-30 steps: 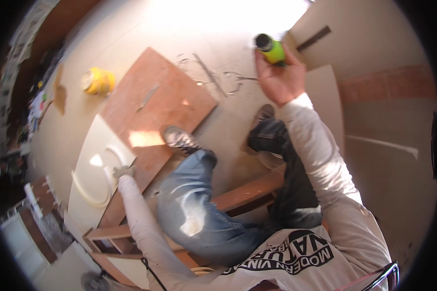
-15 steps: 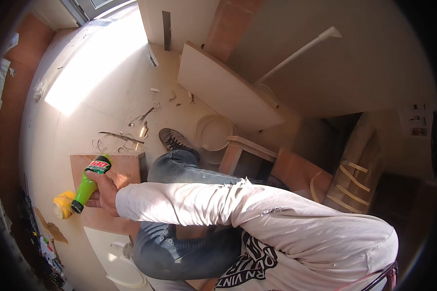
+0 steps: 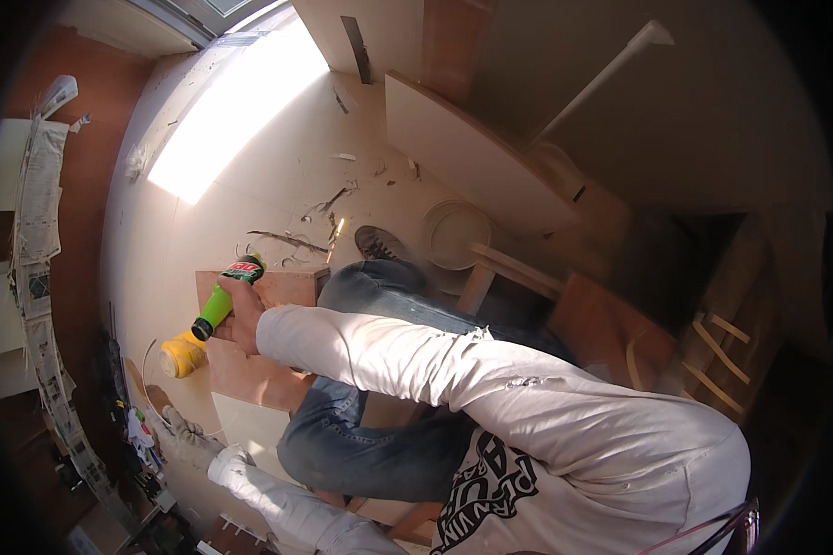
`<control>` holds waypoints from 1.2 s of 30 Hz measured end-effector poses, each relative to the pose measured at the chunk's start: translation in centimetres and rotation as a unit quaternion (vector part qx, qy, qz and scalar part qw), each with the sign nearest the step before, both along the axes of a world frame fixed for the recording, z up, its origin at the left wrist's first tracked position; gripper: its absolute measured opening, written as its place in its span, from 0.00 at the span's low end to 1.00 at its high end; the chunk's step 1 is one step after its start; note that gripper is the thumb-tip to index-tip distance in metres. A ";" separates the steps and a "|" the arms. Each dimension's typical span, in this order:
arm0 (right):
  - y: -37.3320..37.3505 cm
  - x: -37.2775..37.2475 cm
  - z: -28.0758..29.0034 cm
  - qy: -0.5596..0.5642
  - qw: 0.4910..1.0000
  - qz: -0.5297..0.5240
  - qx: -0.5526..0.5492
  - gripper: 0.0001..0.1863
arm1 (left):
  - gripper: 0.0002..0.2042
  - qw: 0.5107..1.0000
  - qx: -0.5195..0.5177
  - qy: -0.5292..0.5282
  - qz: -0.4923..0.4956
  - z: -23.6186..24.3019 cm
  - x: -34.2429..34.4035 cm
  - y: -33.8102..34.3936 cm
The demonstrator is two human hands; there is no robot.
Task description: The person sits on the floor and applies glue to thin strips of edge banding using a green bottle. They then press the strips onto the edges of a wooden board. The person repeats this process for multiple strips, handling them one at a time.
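Observation:
My right hand (image 3: 239, 314) grips a green plastic bottle (image 3: 215, 307) with a dark cap, tilted above a reddish-brown board (image 3: 268, 388). Just left of that board lies a yellow container (image 3: 181, 354). Low at the left, my gloved left hand (image 3: 191, 435) has its fingers curled on a thin, pale curved strip (image 3: 146, 363), beside a white board (image 3: 245, 425). My jeans-clad legs are bent beneath my right arm.
A leaning panel (image 3: 472, 153), a round hoop or lid (image 3: 456, 231) and wooden frame pieces (image 3: 514, 268) stand ahead and right. Offcuts (image 3: 287, 240) litter the sunlit pale floor. Curved slats (image 3: 717, 356) are at right, a paper-covered strip (image 3: 37, 231) at far left.
The view has swung round. My right hand with the bottle has crossed from the right over to the left. My left hand has moved outward, left of the white board.

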State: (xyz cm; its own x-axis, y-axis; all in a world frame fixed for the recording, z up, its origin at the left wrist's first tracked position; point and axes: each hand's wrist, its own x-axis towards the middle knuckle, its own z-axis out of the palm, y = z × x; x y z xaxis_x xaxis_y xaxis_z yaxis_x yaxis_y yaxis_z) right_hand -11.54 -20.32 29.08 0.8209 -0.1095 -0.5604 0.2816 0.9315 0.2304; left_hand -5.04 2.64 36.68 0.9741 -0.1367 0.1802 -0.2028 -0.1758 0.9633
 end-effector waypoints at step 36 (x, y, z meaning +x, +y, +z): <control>-19.7 -22.5 -35.9 0.288 0.953 -0.016 0.089 0.18 | 0.27 0.899 -0.227 0.351 -0.131 0.3 -8.6 -14.5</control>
State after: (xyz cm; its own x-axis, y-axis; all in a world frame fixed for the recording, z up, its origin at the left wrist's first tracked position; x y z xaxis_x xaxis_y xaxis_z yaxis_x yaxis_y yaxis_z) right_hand -34.05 -40.03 -6.82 0.3692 0.0087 -0.9293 0.4372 0.8808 0.1820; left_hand -13.61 -11.87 36.93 0.8142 -0.4461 -0.3716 0.5066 0.2329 0.8301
